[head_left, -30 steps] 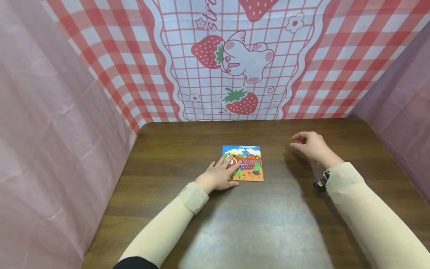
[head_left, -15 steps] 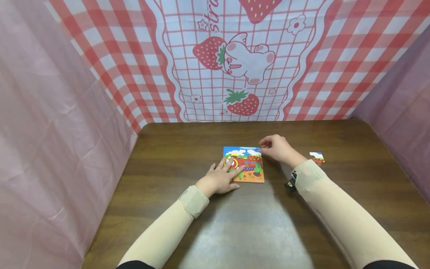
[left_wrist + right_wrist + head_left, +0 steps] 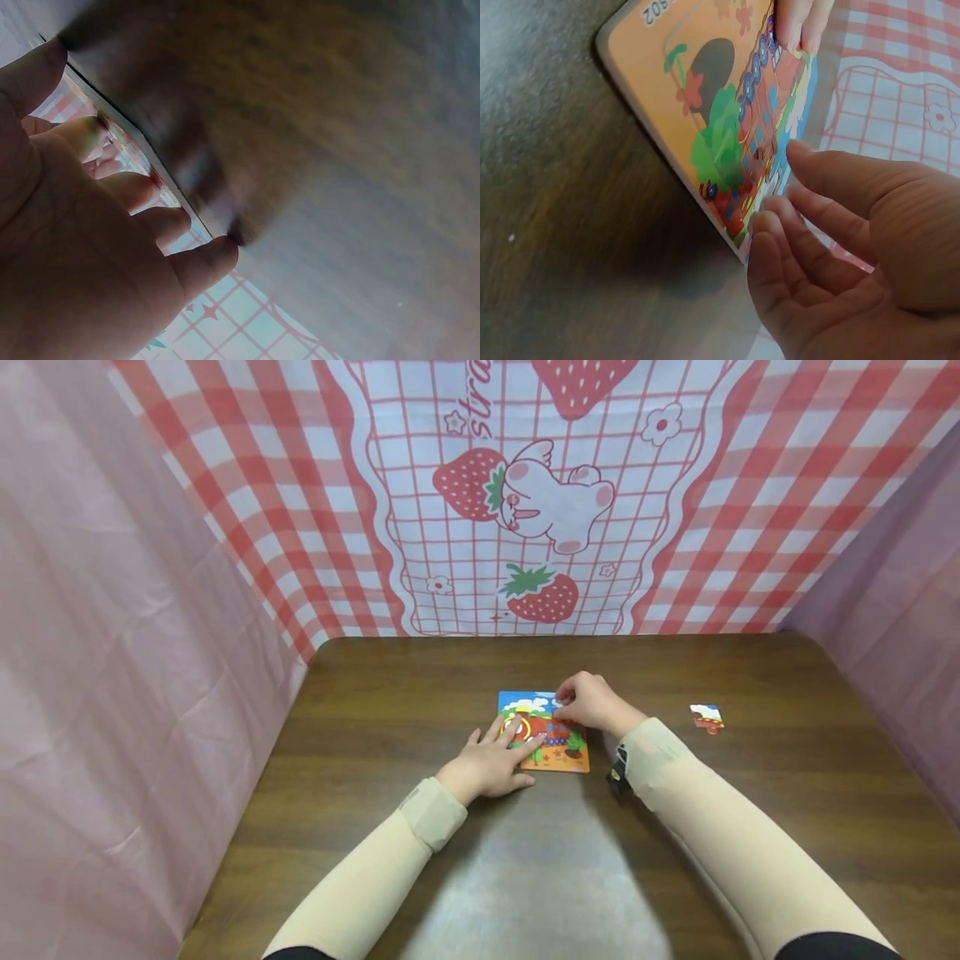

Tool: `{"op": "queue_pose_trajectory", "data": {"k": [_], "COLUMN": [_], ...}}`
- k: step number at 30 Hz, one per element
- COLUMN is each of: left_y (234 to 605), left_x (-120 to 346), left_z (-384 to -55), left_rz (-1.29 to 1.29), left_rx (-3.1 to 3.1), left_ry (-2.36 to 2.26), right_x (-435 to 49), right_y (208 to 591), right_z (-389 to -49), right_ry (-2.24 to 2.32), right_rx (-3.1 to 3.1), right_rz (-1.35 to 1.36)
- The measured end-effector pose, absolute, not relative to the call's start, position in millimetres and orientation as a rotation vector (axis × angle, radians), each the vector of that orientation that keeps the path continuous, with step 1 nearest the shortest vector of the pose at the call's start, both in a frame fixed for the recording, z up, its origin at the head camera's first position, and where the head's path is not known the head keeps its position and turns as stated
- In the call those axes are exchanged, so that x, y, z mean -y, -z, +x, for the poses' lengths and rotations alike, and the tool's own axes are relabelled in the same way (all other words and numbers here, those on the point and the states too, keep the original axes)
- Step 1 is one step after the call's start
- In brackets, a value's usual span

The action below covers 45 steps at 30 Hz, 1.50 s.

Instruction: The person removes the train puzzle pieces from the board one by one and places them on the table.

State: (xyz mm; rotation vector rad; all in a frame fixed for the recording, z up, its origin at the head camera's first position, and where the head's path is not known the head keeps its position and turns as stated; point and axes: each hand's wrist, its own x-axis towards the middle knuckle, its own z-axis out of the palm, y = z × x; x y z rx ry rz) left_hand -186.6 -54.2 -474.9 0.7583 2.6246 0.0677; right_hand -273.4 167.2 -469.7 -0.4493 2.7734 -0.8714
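Note:
A square jigsaw puzzle (image 3: 555, 758) with a train picture lies on the wooden table. My left hand (image 3: 487, 766) rests over its left side with fingers spread, the fingertips on the board. In the left wrist view, the thumb and fingers (image 3: 202, 262) reach along the puzzle's edge. My right hand (image 3: 592, 702) is at the puzzle's upper right, fingers bent. In the right wrist view, the thumb and fingertips (image 3: 761, 244) are close over the sky part of the puzzle (image 3: 679, 82), with a gap between them and no piece visible there.
A loose jigsaw piece (image 3: 707, 717) with white, blue and red print lies on the table (image 3: 390, 693) to the right of the right hand. A red checked strawberry cloth (image 3: 540, 527) hangs behind the table; pink curtains (image 3: 112, 652) stand at both sides.
My right hand has moved left from above the loose piece to the puzzle's upper right, leaving that piece uncovered on the table. The left hand stays on the puzzle.

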Motion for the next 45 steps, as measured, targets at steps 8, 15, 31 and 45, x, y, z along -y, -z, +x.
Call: {"op": "queue_pose_trajectory", "data": {"k": [8,15,31,45], "left_y": [476.5,476.0,473.8,472.9], "left_x": [54.9,55.0,53.6,52.6], "left_z": [-188.0,-187.9,-188.8,-188.5], "left_rz": [0.752,0.746,0.736,0.734], "left_rx": [-2.616,-2.615,-2.605,-2.616], "left_ry": [-0.071,-0.076,-0.088,-0.065], "right_x": [-159.8,-154.8,-150.7,-155.1], "right_y": [470.3,468.5,462.2,464.6], "right_z": [-276.9,-278.5,-284.5,-285.5], "right_ry": [0.75,0.722,0.64,0.771], "right_rx": [-2.809,-2.792,-2.766,-2.741], "right_rz": [-0.431,-0.37,-0.395,-0.372]}}
